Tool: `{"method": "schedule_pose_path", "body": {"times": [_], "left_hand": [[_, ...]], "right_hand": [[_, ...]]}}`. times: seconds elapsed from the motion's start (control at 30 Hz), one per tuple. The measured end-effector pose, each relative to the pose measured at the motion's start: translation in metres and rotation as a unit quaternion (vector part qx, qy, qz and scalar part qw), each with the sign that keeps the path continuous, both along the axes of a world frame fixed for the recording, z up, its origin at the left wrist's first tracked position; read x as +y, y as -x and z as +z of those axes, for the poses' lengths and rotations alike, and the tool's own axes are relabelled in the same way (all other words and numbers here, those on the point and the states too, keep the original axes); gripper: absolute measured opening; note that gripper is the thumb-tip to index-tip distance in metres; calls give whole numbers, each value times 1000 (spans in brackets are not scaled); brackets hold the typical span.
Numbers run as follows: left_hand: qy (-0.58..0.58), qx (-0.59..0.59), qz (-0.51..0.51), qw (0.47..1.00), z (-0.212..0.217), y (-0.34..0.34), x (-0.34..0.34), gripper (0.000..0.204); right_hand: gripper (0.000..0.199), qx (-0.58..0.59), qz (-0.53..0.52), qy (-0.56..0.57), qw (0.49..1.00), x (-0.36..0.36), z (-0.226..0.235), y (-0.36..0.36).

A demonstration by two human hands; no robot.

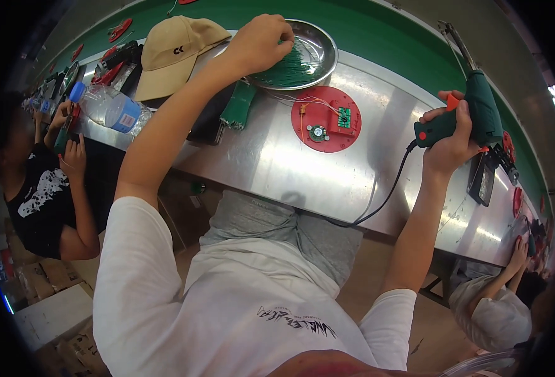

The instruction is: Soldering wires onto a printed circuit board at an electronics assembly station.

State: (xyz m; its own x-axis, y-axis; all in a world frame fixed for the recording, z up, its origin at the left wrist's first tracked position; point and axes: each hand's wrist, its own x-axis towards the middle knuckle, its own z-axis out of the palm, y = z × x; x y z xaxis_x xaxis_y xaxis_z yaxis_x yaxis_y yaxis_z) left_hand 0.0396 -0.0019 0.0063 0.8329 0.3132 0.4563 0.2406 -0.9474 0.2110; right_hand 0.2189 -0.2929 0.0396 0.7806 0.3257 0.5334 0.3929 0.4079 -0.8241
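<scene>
Right hand (448,135) grips a dark-green, pistol-shaped tool (482,103) with an orange trigger (452,102); left hand (265,43), fingers curled, is over a round metal dish (328,50) of thin green wires (292,71), whether pinching one I cannot tell. Between them, a flat red plastic disc (309,114) carrying a green circuit board (344,117) lies on the silvery metal bench (246,169). Left of the dish sits a tan fabric cap (172,56).

Beige cap (172,55) near plastic bottle (109,109)
</scene>
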Motion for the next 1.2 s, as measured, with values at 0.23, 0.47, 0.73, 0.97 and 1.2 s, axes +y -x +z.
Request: {"method": "schedule_pose_path", "body": {"times": [0.23, 0.47, 0.73, 0.97, 1.2], "left_hand": [[162, -97, -54, 981, 26, 29, -66, 14], [264, -103, -88, 955, 6, 32, -136, 11], [126, -153, -73, 977, -41, 21, -146, 8], [88, -141, -70, 984, -46, 21, -147, 9], [54, -162, -71, 983, -51, 19, -144, 7]], "right_hand": [[45, 5, 92, 52, 994, -58, -12, 29], [55, 30, 137, 224, 964, -111, -36, 77], [41, 57, 171, 244, 953, -112, -52, 80], [35, 71, 171, 248, 951, -110, -52, 85], [39, 92, 185, 267, 941, -107, -49, 82]]}}
